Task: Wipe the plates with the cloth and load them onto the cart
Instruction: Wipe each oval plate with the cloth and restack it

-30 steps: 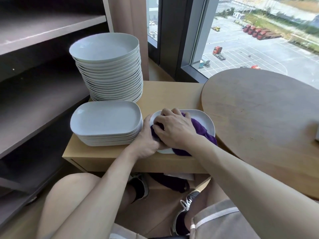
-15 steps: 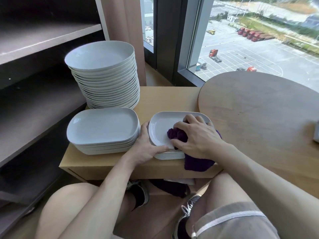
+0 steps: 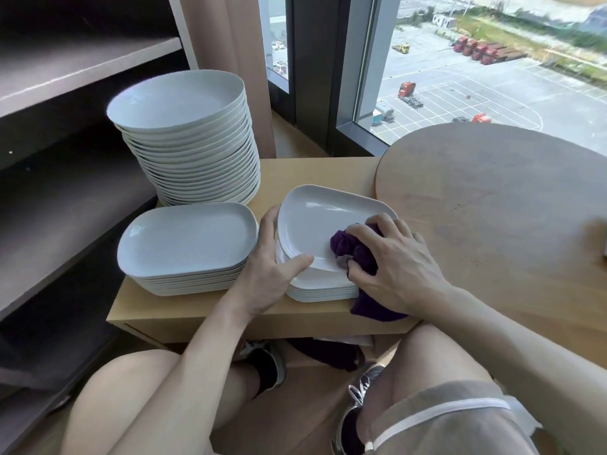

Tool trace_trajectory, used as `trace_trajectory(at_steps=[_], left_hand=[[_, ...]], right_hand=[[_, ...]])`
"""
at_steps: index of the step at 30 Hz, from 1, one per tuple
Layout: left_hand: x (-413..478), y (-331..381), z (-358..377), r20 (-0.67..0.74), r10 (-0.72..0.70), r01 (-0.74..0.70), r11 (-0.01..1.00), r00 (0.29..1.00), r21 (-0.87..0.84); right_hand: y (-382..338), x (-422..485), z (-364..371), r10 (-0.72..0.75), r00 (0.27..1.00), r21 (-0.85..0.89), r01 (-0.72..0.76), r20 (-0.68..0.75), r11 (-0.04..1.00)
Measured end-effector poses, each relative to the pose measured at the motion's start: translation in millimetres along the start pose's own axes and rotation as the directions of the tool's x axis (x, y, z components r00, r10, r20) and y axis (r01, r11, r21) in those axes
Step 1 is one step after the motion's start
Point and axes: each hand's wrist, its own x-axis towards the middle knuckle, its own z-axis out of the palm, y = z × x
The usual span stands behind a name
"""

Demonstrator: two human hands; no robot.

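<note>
Right hand covers most of cloth; right-edge object cropped.

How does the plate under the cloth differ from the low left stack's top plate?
The wiped plate sits askew on its stack; the low left stack's top plate lies square. The left hand grips the wiped plate and the right hand holds the purple cloth on it; the low left stack's top plate is bare, untouched. Both are white rounded rectangles.
</note>
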Motion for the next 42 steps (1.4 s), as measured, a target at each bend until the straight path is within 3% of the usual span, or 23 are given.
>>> trace_trajectory(at_steps=[6, 12, 17, 26, 35, 42], left_hand=[[0.7, -1.6, 2.5, -0.212, -0.002, 0.043, 0.981, 0.977, 0.191], [0.5, 1.7, 7.3, -0.323, -0.025, 0.042, 0.998, 0.946, 0.044], [3.2, 6.6, -9.7, -0.401, -0.019, 0.050, 0.996, 0.916, 0.068], [-7.7, 11.7, -61.4, -0.549, -0.086, 0.114, 0.993, 0.832, 0.018], [-31.2, 16.9, -86.4, -0.699, -0.105, 0.163, 0.987, 0.707, 0.016], [-34.7, 9.3, -101.9, -0.817, -0.159, 0.297, 0.955, 0.554, 0.016]], right_hand=[[-5.4, 5.7, 0.0, 0.019, 1.000, 0.009, -0.019, 0.006, 1.000], [-3.4, 8.7, -2.8, -0.041, 0.999, -0.029, 0.042, 0.030, 0.999], [-6.4, 7.2, 0.8, -0.089, 0.996, -0.106, 0.089, 0.014, 0.990], [0.1, 12.9, 8.0, -0.046, 0.998, -0.082, 0.048, 0.031, 0.995], [-0.6, 13.6, 7.9, -0.041, 0.997, -0.082, 0.046, 0.070, 0.996], [-0.4, 15.2, 9.7, -0.039, 0.998, -0.079, 0.043, 0.056, 0.996]])
